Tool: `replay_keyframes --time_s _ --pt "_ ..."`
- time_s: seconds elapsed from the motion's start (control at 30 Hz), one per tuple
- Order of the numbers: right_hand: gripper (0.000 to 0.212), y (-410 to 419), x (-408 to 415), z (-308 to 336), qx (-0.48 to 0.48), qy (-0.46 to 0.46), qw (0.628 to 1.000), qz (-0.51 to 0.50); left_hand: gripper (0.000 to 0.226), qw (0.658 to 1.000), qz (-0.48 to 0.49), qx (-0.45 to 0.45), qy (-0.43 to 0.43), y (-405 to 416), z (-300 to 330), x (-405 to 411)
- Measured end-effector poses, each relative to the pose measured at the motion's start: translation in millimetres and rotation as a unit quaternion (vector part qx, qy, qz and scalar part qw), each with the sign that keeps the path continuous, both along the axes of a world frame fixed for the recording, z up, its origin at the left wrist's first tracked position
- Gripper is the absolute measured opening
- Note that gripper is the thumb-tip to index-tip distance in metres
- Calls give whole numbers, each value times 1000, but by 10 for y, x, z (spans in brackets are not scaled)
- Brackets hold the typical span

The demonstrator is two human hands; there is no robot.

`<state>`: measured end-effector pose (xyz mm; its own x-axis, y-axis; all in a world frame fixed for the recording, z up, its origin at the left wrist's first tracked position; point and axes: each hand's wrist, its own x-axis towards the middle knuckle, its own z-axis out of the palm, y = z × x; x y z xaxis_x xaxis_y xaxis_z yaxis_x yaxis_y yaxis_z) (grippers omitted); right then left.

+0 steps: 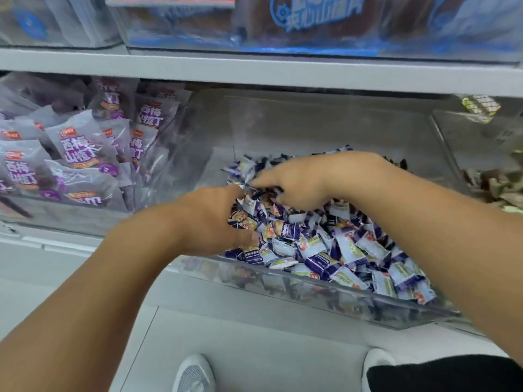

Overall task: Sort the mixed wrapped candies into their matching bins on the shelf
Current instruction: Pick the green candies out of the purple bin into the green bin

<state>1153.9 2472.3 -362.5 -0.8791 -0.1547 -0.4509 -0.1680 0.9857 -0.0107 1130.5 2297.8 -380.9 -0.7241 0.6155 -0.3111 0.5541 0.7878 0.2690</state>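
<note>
Candies (325, 244) fill the clear bin (311, 295); left hand (210, 219) and right hand (300, 179) dig in, fingers curled; grip unclear.

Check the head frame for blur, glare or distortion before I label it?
Head view: lighting even, no hard shadows. Both hands, left hand and right hand, are motion-smeared at the fingertips. The small purple-and-white wrapped candies read fairly sharp; the clear plastic bin's front wall shows hazy reflections. The white shelf edge bows from wide-angle distortion.
</note>
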Motion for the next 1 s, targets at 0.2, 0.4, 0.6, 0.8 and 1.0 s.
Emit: replay_keyframes --time_s 0.2,0.4,0.6,0.8,1.0 --pt "31 219 264 530 -122 63 991 5 76 997 1 -64 43 94 -3 0" --pt "61 -50 326 103 -25 -155 987 33 63 988 -15 -150 -12 161 -39 -87" --pt "63 237 73 -24 46 -24 997 -65 47 977 -53 -207 -10 218 39 -74" --pt "14 424 437 561 -85 21 991 -104 35 995 -74 -3 72 223 52 -71" --pt "9 439 884 354 -48 -177 968 -171 39 979 -183 -11 -84 490 -106 112"
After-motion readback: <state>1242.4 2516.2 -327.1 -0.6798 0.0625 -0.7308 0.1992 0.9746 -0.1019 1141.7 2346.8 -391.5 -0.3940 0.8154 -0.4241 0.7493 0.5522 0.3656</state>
